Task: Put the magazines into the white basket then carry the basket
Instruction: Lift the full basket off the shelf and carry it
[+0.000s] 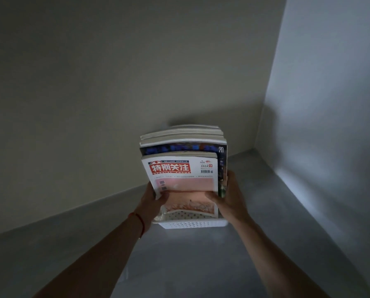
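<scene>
Several magazines stand upright in a small white perforated basket, held out in front of me. The front magazine has a white and pink cover with a red title block. Behind it is a dark blue cover, then more with pale edges. My left hand grips the left side of the stack and basket, thumb across the front cover. On the right side, my right hand holds on with its thumb pressed on the front cover. The basket's far walls are hidden behind the magazines and hands.
A grey floor stretches below, meeting a pale wall ahead and another wall on the right at a corner. The room is dim. A red string sits on my left wrist.
</scene>
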{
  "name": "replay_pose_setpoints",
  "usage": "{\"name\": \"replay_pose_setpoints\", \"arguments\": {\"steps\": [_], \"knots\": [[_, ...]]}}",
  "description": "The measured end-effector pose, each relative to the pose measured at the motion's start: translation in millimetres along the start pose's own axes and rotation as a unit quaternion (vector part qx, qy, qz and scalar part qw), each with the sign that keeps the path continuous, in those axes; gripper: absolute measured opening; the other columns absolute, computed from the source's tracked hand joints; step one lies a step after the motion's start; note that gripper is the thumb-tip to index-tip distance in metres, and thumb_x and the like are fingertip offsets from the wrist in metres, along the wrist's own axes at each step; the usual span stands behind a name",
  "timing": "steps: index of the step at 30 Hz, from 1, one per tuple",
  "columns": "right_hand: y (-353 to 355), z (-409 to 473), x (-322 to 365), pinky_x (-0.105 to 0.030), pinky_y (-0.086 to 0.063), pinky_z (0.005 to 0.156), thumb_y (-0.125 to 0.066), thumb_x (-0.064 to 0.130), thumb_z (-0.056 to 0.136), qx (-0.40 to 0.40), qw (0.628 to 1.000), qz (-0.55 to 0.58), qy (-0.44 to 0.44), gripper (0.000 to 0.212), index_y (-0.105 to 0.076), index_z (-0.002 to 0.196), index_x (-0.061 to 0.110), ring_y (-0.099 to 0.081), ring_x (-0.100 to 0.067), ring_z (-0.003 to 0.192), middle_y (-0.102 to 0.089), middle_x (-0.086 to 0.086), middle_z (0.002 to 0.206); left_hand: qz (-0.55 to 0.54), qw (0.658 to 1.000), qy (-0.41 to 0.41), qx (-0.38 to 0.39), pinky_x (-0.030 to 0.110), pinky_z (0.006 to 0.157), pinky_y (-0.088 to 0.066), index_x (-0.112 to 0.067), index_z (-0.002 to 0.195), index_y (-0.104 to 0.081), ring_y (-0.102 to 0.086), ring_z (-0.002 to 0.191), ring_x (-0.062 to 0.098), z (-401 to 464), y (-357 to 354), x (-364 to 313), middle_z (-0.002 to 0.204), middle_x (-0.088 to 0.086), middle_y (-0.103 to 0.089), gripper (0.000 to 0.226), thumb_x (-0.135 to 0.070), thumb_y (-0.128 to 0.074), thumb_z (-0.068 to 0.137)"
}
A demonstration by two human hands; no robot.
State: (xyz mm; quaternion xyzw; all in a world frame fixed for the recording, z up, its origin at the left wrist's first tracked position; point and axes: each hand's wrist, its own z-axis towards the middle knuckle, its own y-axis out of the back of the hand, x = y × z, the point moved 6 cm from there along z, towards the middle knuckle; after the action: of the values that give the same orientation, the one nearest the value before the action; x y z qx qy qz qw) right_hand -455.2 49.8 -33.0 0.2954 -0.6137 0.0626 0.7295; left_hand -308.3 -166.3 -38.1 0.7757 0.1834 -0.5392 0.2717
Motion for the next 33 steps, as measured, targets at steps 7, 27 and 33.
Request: {"name": "replay_pose_setpoints", "arguments": {"steps": [7, 27, 33], "knots": [[31.7, -90.9, -4.6, -0.044, -0.060, 0.077, -0.072, 0.069, 0.066, -0.078, 0.995, 0.002, -0.062, 0.084, -0.039, 0.133, 0.030, -0.066, -0.012, 0.106, -0.062, 0.008, 0.124, 0.005, 0.995, -0.019, 0.102, 0.044, 0.100, -0.052, -0.025, 0.138, -0.043, -0.059, 0.122, 0.021, -46.7, -29.0, 6.3, 0.131, 0.000, -0.063, 0.052, -0.006, -0.061, 0.093], [155.9, -314.0, -40.3, -0.042, -0.060, 0.084, -0.081, 0.042, 0.077, -0.402, 0.884, 0.039, -0.235, 0.069, -0.037, 0.130, 0.038, -0.065, -0.015, 0.106, -0.061, 0.006, 0.124, 0.140, 0.905, -0.040, 0.399, 0.034, 0.080, -0.049, -0.049, 0.116, -0.056, -0.059, 0.110, 0.005, -136.4, -227.9, -22.4, 0.113, -0.019, -0.069, 0.040, -0.021, -0.068, 0.090], [182.7, -342.9, -50.0, -0.011, -0.050, 0.067, -0.083, 0.040, 0.075, -0.479, 0.842, 0.058, -0.244, 0.065, -0.037, 0.120, 0.050, -0.060, 0.006, 0.094, -0.058, 0.023, 0.108, 0.168, 0.879, -0.049, 0.443, 0.040, 0.090, -0.043, -0.047, 0.114, -0.056, -0.052, 0.104, -0.005, -151.5, -286.3, -35.3, 0.112, -0.026, -0.061, 0.041, -0.016, -0.067, 0.089]]}}
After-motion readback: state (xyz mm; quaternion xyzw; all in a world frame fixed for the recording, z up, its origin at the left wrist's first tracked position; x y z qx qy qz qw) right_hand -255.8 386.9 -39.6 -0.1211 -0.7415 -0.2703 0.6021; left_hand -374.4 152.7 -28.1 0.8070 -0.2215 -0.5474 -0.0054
